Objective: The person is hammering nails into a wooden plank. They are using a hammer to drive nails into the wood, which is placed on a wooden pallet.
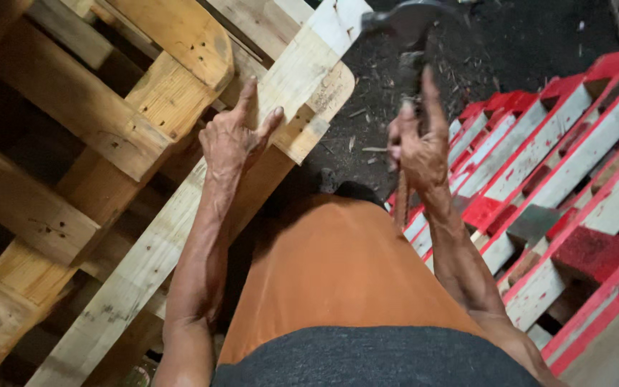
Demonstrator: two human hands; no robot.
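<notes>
The left hand (232, 137) lay flat on a pale plank (180, 222), fingers spread, thumb and forefinger splayed wide, gripping nothing. That plank ran long and straight from the lower left of the frame up to the top centre, where its end was cut to a rounded corner beside a small wooden block (309, 129). Its edge sat just above dark ground (367, 93) strewn with chips and splinters, and that patch between the two stacks was the only open room in the middle of the frame.

The right hand (418, 147) was closed around the handle of a hammer (406, 43), forefinger stretched up along the shaft. The handle looked dark and rusty where it poked out below the fist; the grey metal head sat blurred at the top centre, just right of the plank's end and clear of it. The two hands were well apart, an orange garment (338, 272) between the arms.

To the left, a bare wooden pallet (73, 122) crowded the frame: thick yellowish boards, rough grain, nail holes, deep shadowed gaps. To the right, a stack of red-painted pallets (567, 165) slanted away, red on the edges, whitish on the worn faces, slats closely spaced.
</notes>
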